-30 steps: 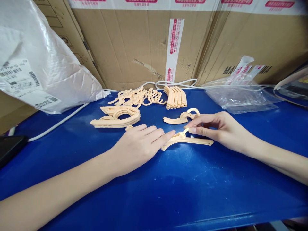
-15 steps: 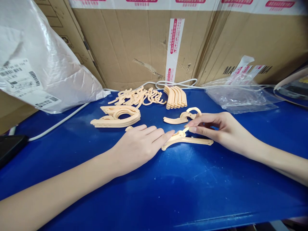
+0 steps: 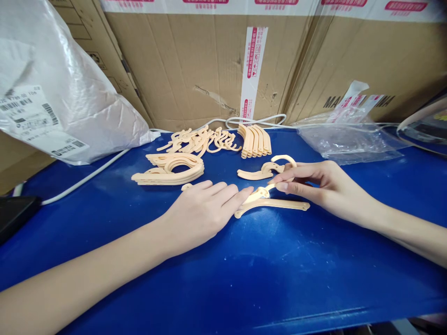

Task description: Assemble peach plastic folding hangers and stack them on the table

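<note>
Left hand point(image 3: 199, 211) lies palm down on the counter point(image 3: 244, 279), fingers flat and close together, pressing on one end of a peach plastic hanger point(image 3: 279, 204). Not gripping it, just holding it down. Right hand point(image 3: 321, 186) pinches a hook point(image 3: 266, 190) of the same plastic between thumb and forefinger. The hook's thin stem meets the hanger at its middle and the other fingers are loosely curled. The hanger lies flat on the counter between the two hands, its free arm pointing right under the right hand.

Just behind the right hand's fingers lies one loose hanger arm point(image 3: 253, 175). Further back left is a flat stack of hanger arms point(image 3: 171, 170), behind that a tangled pile of hooks point(image 3: 200, 139), and beside it a row of curved pieces point(image 3: 254, 139) standing on edge.

Containers: a white plastic bag point(image 3: 70, 97) with barcode labels sits far left, bulging, contents not visible. Clear plastic bags point(image 3: 345, 139) lie flat far right, and I cannot tell what is in them. Taped cardboard boxes point(image 3: 195, 70), closed, stand along the back.

The counter is glossy blue, lightly scuffed. A white cable point(image 3: 87, 177) runs along its back edge. A dark flat object point(image 3: 14, 211) lies at the left edge, and a clear rounded thing point(image 3: 426, 125) at the right edge is cut off.
</note>
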Available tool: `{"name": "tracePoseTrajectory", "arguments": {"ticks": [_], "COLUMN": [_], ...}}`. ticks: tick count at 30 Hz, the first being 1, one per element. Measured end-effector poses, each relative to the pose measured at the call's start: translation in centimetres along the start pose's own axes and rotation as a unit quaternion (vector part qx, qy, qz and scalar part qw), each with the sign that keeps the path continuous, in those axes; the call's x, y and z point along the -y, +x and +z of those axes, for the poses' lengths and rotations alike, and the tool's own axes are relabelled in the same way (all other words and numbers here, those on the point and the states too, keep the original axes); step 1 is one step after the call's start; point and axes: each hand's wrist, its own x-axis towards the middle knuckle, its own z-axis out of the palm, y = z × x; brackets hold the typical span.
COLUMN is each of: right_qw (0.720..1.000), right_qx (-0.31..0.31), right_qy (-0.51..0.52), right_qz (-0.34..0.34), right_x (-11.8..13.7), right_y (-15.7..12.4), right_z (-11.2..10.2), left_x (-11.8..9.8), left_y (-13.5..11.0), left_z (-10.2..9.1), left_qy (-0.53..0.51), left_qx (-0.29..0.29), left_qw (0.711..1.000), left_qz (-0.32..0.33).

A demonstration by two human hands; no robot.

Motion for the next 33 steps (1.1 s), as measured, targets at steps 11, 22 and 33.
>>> {"name": "tracePoseTrajectory", "arguments": {"ticks": [11, 22, 33], "right_qw": [1.0, 0.998, 0.995], "right_qx": [0.023, 0.044, 0.069], "right_qy": [0.009, 0.028, 0.059], "right_qz": [0.009, 0.02, 0.042], "right_x": [-0.5, -0.9, -0.9], "right_y": [0.3, 0.2, 0.2], "right_z": [-0.2, -0.1, 0.1], "left_x": [0.1, 0.1, -0.1], "left_y": [0.1, 0.2, 0.2], "left_z": [0.0, 0.0, -0.1], "left_qy": [0.001, 0.0, -0.012], "left_qx": [-0.006, -0.002, 0.013], "left_qw": [1.0, 1.0, 1.0], "left_qz": [-0.009, -0.009, -0.009]}}
